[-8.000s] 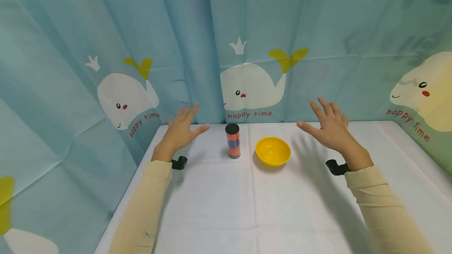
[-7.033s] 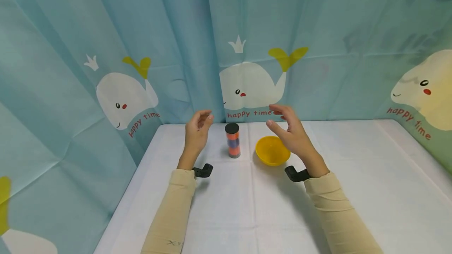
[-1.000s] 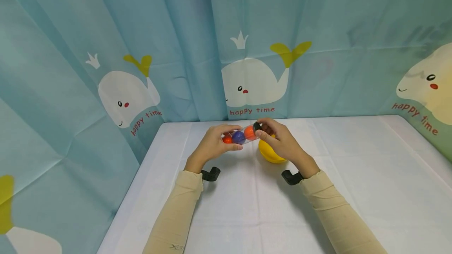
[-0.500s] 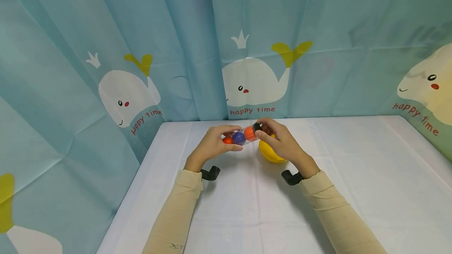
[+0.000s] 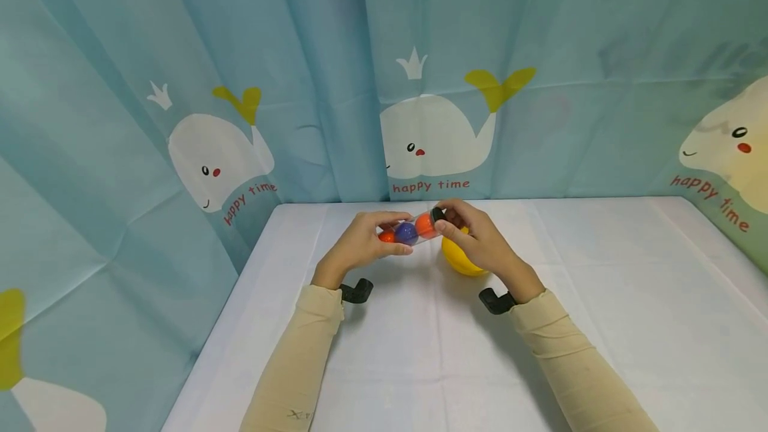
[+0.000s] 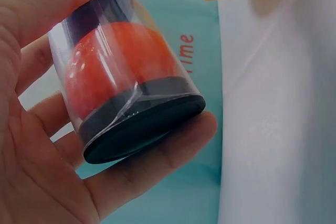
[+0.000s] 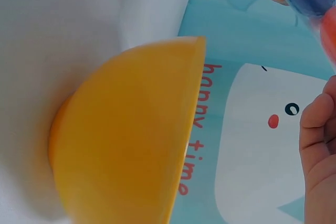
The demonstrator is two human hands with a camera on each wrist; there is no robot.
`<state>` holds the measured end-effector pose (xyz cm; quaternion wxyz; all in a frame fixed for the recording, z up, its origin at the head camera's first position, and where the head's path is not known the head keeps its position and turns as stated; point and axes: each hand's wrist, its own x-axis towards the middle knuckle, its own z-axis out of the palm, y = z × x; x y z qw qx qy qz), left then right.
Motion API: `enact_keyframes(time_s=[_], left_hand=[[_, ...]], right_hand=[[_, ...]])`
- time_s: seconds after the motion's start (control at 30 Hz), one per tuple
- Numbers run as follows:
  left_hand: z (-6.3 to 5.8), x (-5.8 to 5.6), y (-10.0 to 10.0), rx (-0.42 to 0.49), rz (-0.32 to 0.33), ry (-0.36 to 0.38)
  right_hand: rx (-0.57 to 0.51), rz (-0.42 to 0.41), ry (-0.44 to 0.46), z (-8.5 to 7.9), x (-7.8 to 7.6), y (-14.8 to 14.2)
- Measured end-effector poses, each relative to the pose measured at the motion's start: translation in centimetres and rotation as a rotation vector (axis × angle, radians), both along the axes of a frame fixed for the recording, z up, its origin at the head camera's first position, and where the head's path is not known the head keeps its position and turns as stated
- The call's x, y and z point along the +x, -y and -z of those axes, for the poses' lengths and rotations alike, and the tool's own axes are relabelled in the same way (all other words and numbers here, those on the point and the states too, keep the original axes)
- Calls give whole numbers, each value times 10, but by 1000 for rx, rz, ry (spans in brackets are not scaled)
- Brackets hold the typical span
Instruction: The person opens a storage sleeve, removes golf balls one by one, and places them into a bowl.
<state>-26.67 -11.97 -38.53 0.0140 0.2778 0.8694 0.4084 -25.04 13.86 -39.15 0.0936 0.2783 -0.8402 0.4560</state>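
A clear tube (image 5: 407,233) with orange and purple balls inside is held up off the table, tilted, its black-lidded end to the right. My left hand (image 5: 360,242) grips the lower left end between thumb and fingers. In the left wrist view that end shows a black base (image 6: 144,129) below an orange ball (image 6: 118,61). At the other end, my right hand (image 5: 483,239) pinches the black lid (image 5: 439,215) with thumb and fingers. A yellow bowl (image 7: 126,129) stands on the table behind the right hand, which hides part of it in the head view.
The table (image 5: 396,352) has a white cover. Behind it and along the left hangs a blue curtain (image 5: 324,52) printed with whales. Black wrist cameras (image 5: 357,291) stick out from both wrists.
Earlier the tube stood on the table with both hands apart from it. It has been lifted and tilted between both hands. Over the last second the hands hardly move.
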Motion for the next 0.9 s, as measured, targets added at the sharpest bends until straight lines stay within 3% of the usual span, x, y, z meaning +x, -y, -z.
enact_keyframes(time_s=[0.9], left_hand=[[-3, 0, 6, 50, 55, 140]], right_hand=[[-14, -50, 6, -2, 2, 0]])
